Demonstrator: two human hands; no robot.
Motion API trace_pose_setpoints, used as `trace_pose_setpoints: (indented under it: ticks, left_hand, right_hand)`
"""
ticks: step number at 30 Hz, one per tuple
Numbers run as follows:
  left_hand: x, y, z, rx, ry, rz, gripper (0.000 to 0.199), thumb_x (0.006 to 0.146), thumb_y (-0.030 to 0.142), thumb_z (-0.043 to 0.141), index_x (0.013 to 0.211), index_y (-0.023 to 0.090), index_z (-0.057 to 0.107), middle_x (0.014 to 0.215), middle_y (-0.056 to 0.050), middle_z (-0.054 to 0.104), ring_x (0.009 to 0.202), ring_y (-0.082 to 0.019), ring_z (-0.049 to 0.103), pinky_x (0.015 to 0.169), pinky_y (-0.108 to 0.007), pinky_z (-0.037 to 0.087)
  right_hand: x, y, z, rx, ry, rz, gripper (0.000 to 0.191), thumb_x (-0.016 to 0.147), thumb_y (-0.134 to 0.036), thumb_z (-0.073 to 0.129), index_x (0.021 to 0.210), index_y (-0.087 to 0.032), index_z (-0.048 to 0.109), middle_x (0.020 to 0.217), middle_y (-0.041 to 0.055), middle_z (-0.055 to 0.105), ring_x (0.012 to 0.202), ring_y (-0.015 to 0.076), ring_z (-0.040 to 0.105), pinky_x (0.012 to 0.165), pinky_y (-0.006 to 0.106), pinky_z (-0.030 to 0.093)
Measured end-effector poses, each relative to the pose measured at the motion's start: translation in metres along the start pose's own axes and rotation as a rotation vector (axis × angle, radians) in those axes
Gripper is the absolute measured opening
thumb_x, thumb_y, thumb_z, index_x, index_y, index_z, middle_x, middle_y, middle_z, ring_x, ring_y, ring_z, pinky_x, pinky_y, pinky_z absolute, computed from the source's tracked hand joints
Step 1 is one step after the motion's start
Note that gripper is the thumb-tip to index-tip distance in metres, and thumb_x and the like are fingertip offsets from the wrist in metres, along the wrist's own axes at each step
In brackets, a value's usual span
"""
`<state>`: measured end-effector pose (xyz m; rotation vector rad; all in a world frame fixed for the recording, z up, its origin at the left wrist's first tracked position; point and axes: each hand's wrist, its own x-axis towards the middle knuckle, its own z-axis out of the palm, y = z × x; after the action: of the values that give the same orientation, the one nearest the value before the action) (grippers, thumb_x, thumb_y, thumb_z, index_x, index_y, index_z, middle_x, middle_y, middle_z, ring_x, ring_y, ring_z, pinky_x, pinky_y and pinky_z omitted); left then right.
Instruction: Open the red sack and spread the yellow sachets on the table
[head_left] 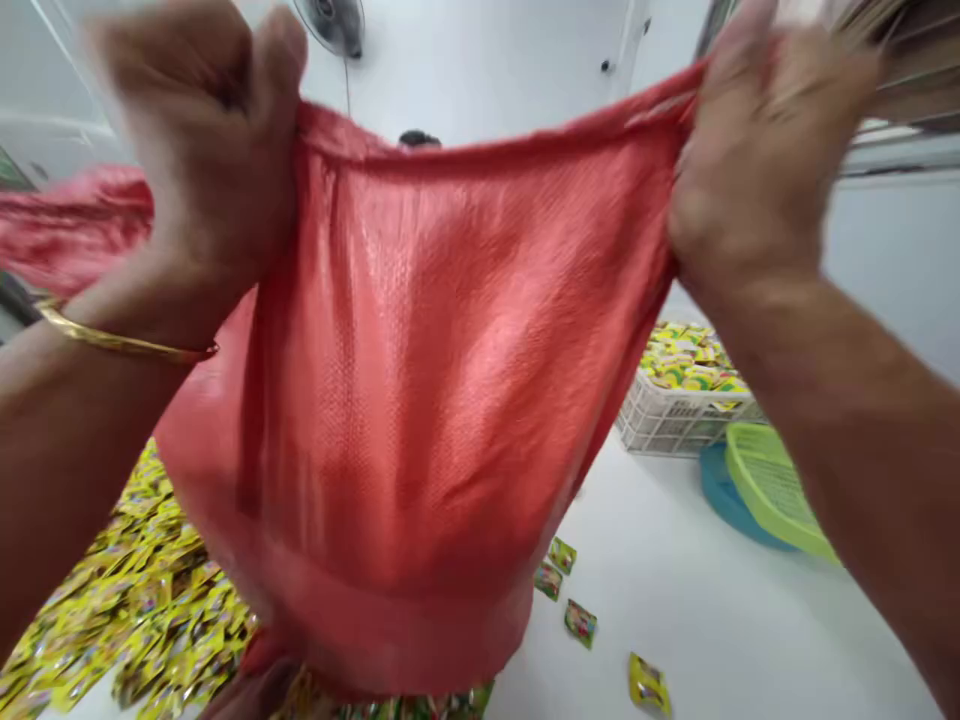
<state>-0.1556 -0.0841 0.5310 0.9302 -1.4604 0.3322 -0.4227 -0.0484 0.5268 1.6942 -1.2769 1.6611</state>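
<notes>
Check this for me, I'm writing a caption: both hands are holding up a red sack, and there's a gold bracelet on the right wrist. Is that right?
Not quite: the gold bracelet is on the wrist of the left hand, not the right hand, as the head view shows. Both hands are indeed holding up the red sack.

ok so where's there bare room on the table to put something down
Widest: the white tabletop at lower right, between scattered small yellow-green packets and the lime-green plastic basket. A smaller patch lies between those packets and the white plastic lattice crate. The left is crowded with heaped yellow packets, and the red woven sack hides the middle.
</notes>
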Motion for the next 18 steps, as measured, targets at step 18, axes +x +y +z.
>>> trace_pose_setpoints:
  ticks: [18]
  left_hand:
    - [-0.049,-0.009,0.028,0.417,-0.613,0.134,0.048,0.068,0.050,0.065,0.104,0.019,0.061,0.078,-0.007,0.062,0.063,-0.018,0.049,0.053,-0.025,0.025]
  right_hand:
    - [-0.001,0.011,0.043,0.289,-0.596,0.181,0.059,0.086,-0.067,0.038,0.059,-0.017,0.052,0.055,0.0010,0.050,0.056,0.0134,0.048,0.056,0.026,0.036]
